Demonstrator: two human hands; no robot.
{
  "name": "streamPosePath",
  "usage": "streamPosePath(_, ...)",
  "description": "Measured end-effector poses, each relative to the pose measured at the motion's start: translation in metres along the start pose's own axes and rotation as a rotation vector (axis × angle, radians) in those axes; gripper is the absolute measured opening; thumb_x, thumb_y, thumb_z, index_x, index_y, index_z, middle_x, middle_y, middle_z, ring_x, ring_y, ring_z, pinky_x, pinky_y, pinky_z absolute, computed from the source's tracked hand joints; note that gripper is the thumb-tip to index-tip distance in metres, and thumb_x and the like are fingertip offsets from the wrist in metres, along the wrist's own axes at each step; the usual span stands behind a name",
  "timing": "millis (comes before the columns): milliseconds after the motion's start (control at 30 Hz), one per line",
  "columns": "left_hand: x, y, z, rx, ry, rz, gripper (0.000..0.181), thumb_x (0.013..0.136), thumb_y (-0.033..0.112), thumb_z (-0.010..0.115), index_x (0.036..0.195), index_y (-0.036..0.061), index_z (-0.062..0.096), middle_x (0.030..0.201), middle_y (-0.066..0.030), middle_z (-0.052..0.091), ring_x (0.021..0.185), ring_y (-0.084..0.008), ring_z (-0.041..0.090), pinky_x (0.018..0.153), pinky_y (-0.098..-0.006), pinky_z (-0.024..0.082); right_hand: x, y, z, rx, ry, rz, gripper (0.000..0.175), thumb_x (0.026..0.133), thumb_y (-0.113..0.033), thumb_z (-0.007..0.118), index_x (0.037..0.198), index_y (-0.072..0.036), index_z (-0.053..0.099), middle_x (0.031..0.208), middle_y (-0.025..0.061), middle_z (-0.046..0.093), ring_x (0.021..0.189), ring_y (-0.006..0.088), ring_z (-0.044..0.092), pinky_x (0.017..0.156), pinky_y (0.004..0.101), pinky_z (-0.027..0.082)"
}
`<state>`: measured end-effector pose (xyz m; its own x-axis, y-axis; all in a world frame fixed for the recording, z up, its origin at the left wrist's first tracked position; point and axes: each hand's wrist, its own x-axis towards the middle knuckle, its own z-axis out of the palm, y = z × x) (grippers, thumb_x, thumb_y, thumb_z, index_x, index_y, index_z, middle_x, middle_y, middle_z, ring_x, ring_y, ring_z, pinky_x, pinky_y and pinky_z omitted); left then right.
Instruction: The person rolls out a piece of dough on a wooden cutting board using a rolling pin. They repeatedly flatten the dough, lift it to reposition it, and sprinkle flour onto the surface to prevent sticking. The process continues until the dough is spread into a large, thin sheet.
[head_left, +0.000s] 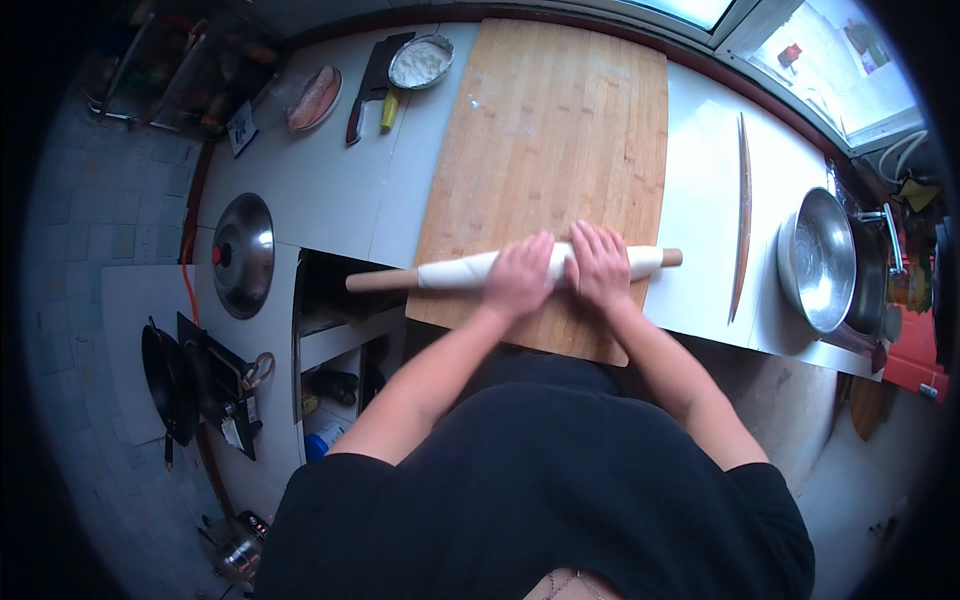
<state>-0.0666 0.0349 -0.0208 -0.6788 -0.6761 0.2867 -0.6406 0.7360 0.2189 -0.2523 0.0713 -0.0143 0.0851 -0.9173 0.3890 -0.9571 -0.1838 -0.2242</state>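
Observation:
A sheet of pale dough (454, 271) is wrapped around a long wooden rolling pin (381, 281), whose bare ends stick out at both sides. The roll lies crosswise over the near part of a wooden board (555, 142). My left hand (521, 276), slightly blurred, presses down on the dough just left of the middle. Close beside it, my right hand (600, 266) lies over the roll with its fingers pointing away from me. Both palms hide the dough beneath them. White flour specks mark the board's far left part.
On the left counter are a bowl of flour (421, 61), a cleaver (366, 97), a yellow handle (389, 111), a plate of meat (315, 101) and a pan lid (244, 255). To the right lie a slender tapered wooden rod (742, 217) and a metal basin (821, 259) near a faucet (893, 238).

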Motion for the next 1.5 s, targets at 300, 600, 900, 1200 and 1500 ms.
streamPosePath(300, 0.112, -0.093, -0.048, 0.018, 0.269, -0.118, 0.062, 0.091, 0.036, 0.054, 0.141, 0.0036, 0.037, 0.144, -0.0148, 0.042, 0.133, -0.0288, 0.04, 0.114, -0.0459, 0.025, 0.13, 0.071, -0.004, 0.008, 0.242, 0.181, 0.047, 0.092, -0.033, 0.056, 0.129, -0.005, 0.049, 0.125, 0.0147, 0.056, 0.12, 0.029, 0.05, 0.111, 0.047, 0.029)
streamPosePath(600, 0.091, -0.136, -0.035, 0.115, 0.011, -0.169, 0.079, 0.07, 0.046, 0.078, 0.128, 0.0049, 0.042, 0.121, -0.0145, 0.052, 0.115, -0.0322, 0.049, 0.101, -0.0439, 0.038, 0.108, 0.105, 0.006, -0.058, -0.173, -0.007, 0.076, 0.079, -0.046, 0.069, 0.136, -0.005, 0.041, 0.135, 0.014, 0.048, 0.123, 0.0298, 0.047, 0.108, 0.0464, 0.033)
streamPosePath(900, 0.066, -0.125, -0.03, 0.113, -0.044, -0.114, 0.067, 0.063, 0.038, 0.082, 0.115, 0.0064, 0.054, 0.106, -0.0095, 0.059, 0.105, -0.0272, 0.055, 0.092, -0.0411, 0.043, 0.07, 0.085, 0.008, -0.146, 0.018, -0.117, 0.053, 0.074, -0.023, 0.069, 0.122, -0.007, 0.052, 0.111, 0.0104, 0.06, 0.102, 0.027, 0.058, 0.094, 0.0413, 0.043)
streamPosePath(1200, -0.094, 0.001, -0.079, -0.041, -0.063, -0.244, 0.079, 0.074, 0.031, 0.075, 0.138, 0.0012, 0.039, 0.135, -0.0176, 0.045, 0.127, -0.0353, 0.04, 0.113, -0.0506, 0.024, -0.071, -0.03, -0.075, 0.097, -0.181, 0.089, 0.07, 0.077, -0.03, 0.071, 0.134, -0.001, 0.045, 0.132, 0.0179, 0.048, 0.124, 0.0346, 0.045, 0.111, 0.0512, 0.027)
streamPosePath(1500, 0.037, -0.072, -0.031, 0.073, 0.08, -0.356, 0.066, 0.09, 0.043, 0.053, 0.142, 0.0046, 0.037, 0.145, -0.0133, 0.041, 0.125, -0.0309, 0.045, 0.111, -0.0465, 0.028, 0.061, 0.019, 0.008, -0.082, -0.032, 0.201, 0.062, 0.089, -0.044, 0.056, 0.134, -0.004, 0.046, 0.132, 0.0162, 0.053, 0.122, 0.0302, 0.049, 0.111, 0.0457, 0.03)
